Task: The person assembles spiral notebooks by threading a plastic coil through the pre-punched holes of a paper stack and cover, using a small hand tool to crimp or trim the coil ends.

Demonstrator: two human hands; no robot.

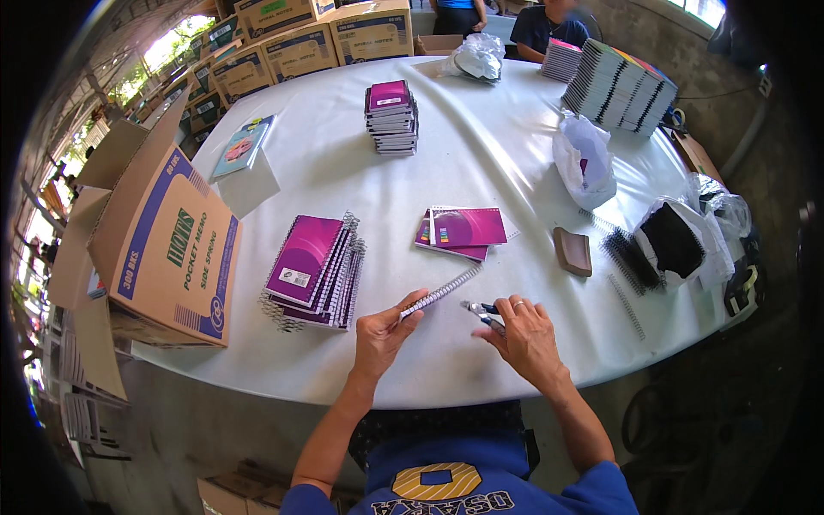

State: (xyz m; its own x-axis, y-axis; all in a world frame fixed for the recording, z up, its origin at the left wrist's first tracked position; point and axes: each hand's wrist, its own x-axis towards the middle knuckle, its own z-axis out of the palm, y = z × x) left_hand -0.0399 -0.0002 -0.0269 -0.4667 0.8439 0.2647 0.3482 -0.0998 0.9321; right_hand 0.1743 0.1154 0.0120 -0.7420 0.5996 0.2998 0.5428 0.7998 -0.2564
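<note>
While the left hand (382,336) pinches, the right hand (528,330) grips

Where the smooth white table (446,365) comes closest to the person, two bare hands are held up side by side. Between its thumb and fingers, the left one has a thin white notebook with a silver wire coil (439,290). It shows only on its edge, so I cannot tell how thick it is. It sits between the hands, and its long side slants up and to the right, away from the person. One end is in the pinch. The other end is free and points toward some flat purple booklets (472,228).

The right one is curled around a small pair of pliers (475,306) with dark blue handles and a silver nose. How hard it squeezes, I cannot tell. The nose points left, just beside the coil, and I see a gap between them. The free end of the coil is nearer to the right hand than to the left. From the nose, that end lies ahead, a bit farther from the person.

To the left of the hands is a messy pile of purple notebooks with wire coils (305,257).
</note>
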